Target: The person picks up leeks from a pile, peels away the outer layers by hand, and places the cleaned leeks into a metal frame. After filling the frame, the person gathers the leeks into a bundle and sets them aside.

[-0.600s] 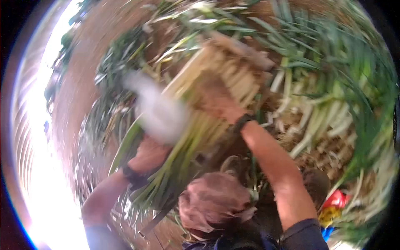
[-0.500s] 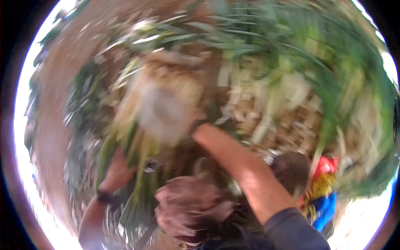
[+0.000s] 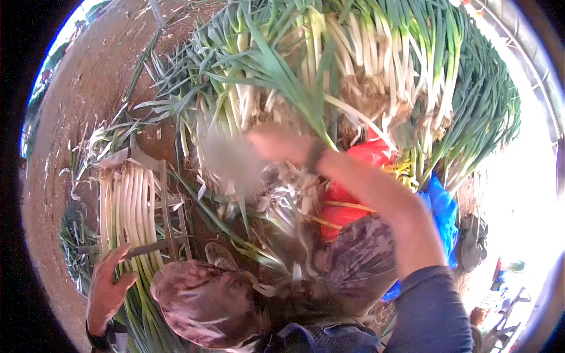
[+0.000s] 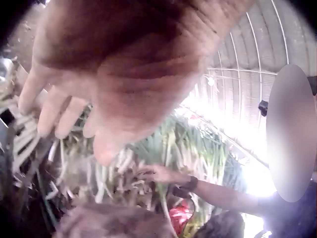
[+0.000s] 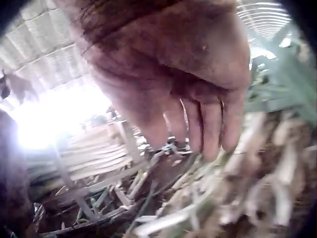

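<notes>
My left hand (image 3: 107, 285) is beside a bundle of long green onions (image 3: 129, 200), its thumb and fingers spread over their green part. The bundle lies in a low frame (image 3: 166, 217), white ends against the frame's end board. In the left wrist view the palm (image 4: 138, 84) faces the camera with nothing in it. My right hand (image 3: 276, 144) reaches over a heap of loose green onions (image 3: 244, 112), blurred. The right wrist view shows its fingers (image 5: 210, 124) straight and side by side, close over pale stalks (image 5: 168, 223). A grey blur hides part of the heap beside this hand.
More green onions (image 3: 382, 47) stand stacked at the back and right, roots towards me. A red bag (image 3: 344, 206) and a blue bag (image 3: 441, 206) lie near my right knee (image 3: 362, 253). Brown soil (image 3: 76, 117) runs along the left.
My view has swung right. The right hand has left the bundle in the frame and moved right over the heap. The left hand stays by the bundle's green part.
</notes>
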Motion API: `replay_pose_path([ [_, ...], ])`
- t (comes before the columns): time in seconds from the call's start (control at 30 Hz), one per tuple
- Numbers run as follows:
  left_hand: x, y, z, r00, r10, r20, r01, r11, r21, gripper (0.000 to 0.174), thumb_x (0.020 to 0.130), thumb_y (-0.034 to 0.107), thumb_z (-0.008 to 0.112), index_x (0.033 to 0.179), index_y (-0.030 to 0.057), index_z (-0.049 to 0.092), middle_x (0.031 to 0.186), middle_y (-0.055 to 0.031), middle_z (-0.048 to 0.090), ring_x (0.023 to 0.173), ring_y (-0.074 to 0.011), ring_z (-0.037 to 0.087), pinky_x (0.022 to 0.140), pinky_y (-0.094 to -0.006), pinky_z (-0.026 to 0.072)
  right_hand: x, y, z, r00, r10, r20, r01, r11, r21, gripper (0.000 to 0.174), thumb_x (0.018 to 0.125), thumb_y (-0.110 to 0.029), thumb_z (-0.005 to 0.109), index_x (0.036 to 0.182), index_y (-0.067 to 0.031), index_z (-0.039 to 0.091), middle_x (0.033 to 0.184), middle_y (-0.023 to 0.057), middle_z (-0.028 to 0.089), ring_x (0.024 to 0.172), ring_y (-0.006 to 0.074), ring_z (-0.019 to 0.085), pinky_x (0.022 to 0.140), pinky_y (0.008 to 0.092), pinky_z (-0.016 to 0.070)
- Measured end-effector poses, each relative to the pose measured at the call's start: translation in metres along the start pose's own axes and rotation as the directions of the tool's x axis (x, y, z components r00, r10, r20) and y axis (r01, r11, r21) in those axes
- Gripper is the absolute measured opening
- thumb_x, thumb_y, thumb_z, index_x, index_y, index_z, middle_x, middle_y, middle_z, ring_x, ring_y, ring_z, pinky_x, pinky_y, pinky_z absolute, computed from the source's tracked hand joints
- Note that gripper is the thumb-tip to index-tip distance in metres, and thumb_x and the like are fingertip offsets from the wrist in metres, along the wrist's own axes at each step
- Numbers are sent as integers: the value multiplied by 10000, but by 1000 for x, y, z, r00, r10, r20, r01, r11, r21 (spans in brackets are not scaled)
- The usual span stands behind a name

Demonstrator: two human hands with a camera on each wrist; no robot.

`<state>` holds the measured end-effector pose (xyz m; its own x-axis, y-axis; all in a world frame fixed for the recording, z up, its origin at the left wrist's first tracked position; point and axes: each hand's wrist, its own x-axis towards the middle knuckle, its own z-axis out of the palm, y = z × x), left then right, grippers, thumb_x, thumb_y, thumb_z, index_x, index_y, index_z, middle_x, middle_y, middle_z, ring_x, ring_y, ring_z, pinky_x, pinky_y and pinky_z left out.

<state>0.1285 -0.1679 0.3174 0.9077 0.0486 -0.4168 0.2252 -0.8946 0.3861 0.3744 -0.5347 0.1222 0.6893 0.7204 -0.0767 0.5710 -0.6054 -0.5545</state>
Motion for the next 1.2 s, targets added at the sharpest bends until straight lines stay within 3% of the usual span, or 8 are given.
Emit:
replay_pose_path([
  [0.17,-5,63,29,994,103,26,-105,986,128,564,745,56,733,1282,-5,568,1230,-204,618,1116,-295,606,989,-370,440,-174,178,-67,952,143,272,-92,977,-191,298,835,-298,609,877,-12,682,800,147,639,742,198,614,642,353,475],
  [0.23,-6,85,33,988,135,73,-137,990,25,545,755,72,740,1270,-3,577,1235,-203,620,1123,-281,613,967,-370,457,-250,240,-20,771,627,110,-511,506,695,385,813,-320,643,1028,-3,672,865,163,663,795,190,634,685,301,497],
  [0.3,-3,93,37,984,163,76,-168,984,54,520,759,85,748,1250,7,596,1226,-188,634,1093,-267,630,939,-363,484,-269,247,3,935,271,228,-345,845,409,469,790,-333,677,1117,2,647,950,178,683,853,223,656,734,326,519],
  [0.57,-17,-30,8,970,-102,-221,86,993,-79,428,845,-27,598,1263,64,610,1107,-93,665,1034,-183,634,906,-315,509,-237,195,109,651,711,-266,-743,669,-30,363,808,-330,664,992,-17,662,863,229,676,810,420,659,764,491,518],
  [0.77,-36,59,41,992,85,-89,-79,994,72,423,813,58,711,1228,52,629,1117,-142,673,1037,-266,639,907,-372,506,-222,183,72,759,512,-401,-476,858,194,403,771,-348,703,991,-12,668,903,224,685,873,388,664,769,474,514],
  [0.83,-38,101,59,954,301,6,-299,947,115,407,803,70,723,1199,40,635,1077,-173,679,997,-318,656,885,-401,518,-224,225,107,796,605,-19,-603,796,57,461,716,-373,741,973,4,677,902,216,688,875,363,668,778,459,512],
  [1.0,-38,135,106,886,463,16,-464,886,26,346,817,76,704,1149,11,634,1021,-176,686,905,-334,682,828,-410,540,-213,203,165,685,714,-146,-685,699,206,437,697,-334,765,955,11,691,849,175,699,810,309,679,767,407,519],
  [1.2,20,110,161,914,405,-1,-393,886,-248,369,865,136,701,1202,5,624,1039,-173,701,916,-288,705,813,-360,546,-165,82,29,906,385,176,-369,512,776,273,847,-248,742,988,-19,693,850,19,700,785,113,652,716,312,549],
])
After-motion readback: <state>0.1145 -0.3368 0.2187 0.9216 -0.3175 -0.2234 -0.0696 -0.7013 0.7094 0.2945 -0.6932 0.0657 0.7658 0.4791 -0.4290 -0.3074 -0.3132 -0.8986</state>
